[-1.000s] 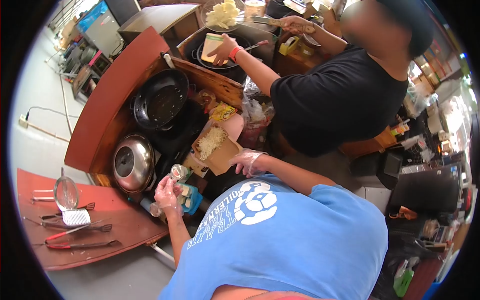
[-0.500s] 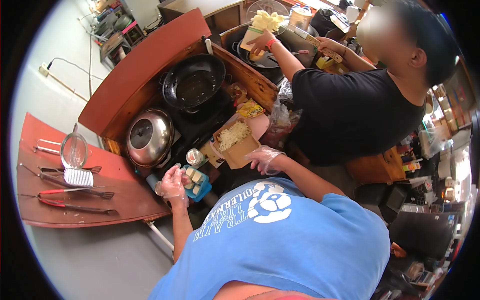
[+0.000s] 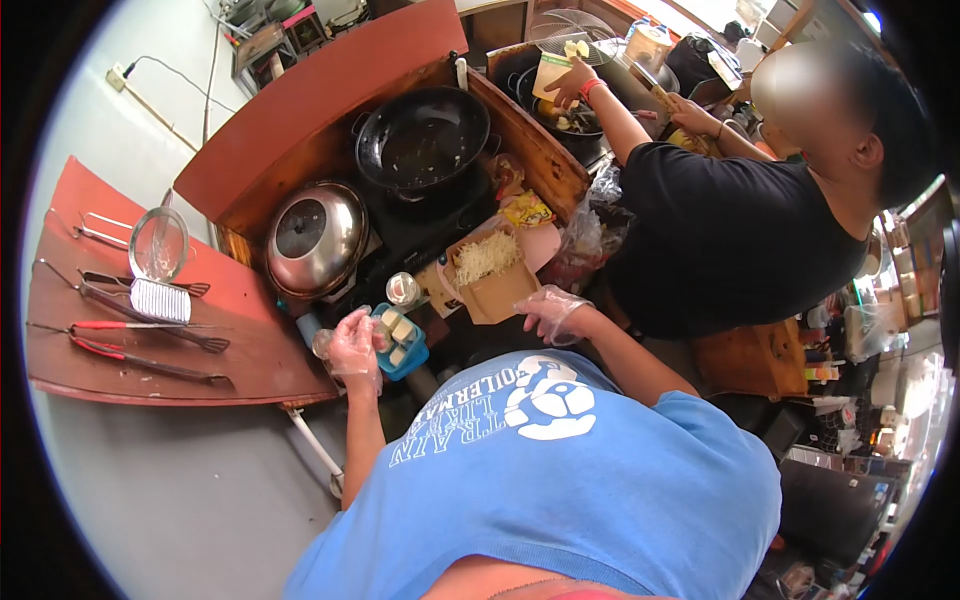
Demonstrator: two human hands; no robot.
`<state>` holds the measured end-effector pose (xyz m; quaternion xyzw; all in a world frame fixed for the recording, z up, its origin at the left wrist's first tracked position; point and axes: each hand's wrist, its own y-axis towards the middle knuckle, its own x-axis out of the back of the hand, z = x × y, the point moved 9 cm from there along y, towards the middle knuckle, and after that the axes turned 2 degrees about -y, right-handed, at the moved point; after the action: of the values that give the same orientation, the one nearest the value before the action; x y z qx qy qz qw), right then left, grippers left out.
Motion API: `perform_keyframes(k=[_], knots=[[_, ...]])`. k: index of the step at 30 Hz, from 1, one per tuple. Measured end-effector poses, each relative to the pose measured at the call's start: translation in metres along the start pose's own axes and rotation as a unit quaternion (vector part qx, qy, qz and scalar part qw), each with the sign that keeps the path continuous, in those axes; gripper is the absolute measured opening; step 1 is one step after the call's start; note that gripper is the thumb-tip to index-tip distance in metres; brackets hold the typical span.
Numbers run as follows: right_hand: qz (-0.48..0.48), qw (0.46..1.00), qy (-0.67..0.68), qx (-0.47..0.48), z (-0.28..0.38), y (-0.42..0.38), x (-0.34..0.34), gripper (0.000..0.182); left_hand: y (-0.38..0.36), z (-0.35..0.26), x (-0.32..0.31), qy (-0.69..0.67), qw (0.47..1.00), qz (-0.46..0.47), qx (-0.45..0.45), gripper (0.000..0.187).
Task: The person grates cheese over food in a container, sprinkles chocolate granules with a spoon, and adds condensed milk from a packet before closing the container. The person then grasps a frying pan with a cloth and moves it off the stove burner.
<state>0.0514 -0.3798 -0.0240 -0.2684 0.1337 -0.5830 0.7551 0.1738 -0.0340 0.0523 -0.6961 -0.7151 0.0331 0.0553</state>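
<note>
My right hand (image 3: 554, 314), in a clear plastic glove, has its fingers on the near edge of an open brown box (image 3: 497, 289). Shredded pale food (image 3: 487, 256) lies in the far part of that box. My left hand (image 3: 354, 345), also gloved, is beside a blue container (image 3: 408, 352) holding pale blocks; its fingers are curled together, and what they hold, if anything, is too small to make out. A round jar (image 3: 403, 289) stands just beyond the blue container.
An empty-looking black wok (image 3: 422, 140) and a lidded metal pan (image 3: 317, 238) sit on the stove. Tongs and a strainer (image 3: 159, 243) lie on a red board (image 3: 100, 350) at left. A co-worker (image 3: 745, 230) in black stands at right, over another wok (image 3: 560, 110).
The whole view has shifted, moving the scene rightward. The co-worker's board has lost most of its pale pieces, and more food shows in their wok. My right hand is still at the box.
</note>
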Motion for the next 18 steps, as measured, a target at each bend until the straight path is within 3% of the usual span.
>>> perform_keyframes(k=[6,8,9,12,18], knots=[[-0.012,0.998,-0.06,-0.002,0.003,-0.003,0.011,0.048,0.0,-0.005,-0.006,-0.004,1.0,0.01,-0.023,0.021],[-0.048,0.991,-0.012,-0.128,-0.007,-0.013,0.019,0.048,-0.001,-0.006,-0.006,-0.004,1.0,0.002,-0.027,0.019],[-0.046,0.991,-0.013,-0.128,-0.015,-0.009,0.022,0.048,0.0,-0.006,-0.007,0.006,1.0,0.005,-0.029,0.019],[-0.024,0.985,-0.173,-0.003,-0.012,-0.002,0.031,0.048,0.001,-0.004,-0.009,0.026,0.999,0.009,-0.034,0.019],[-0.021,0.97,-0.238,-0.041,0.01,-0.019,0.039,0.052,0.002,-0.006,-0.015,0.037,0.998,0.015,-0.042,0.019]])
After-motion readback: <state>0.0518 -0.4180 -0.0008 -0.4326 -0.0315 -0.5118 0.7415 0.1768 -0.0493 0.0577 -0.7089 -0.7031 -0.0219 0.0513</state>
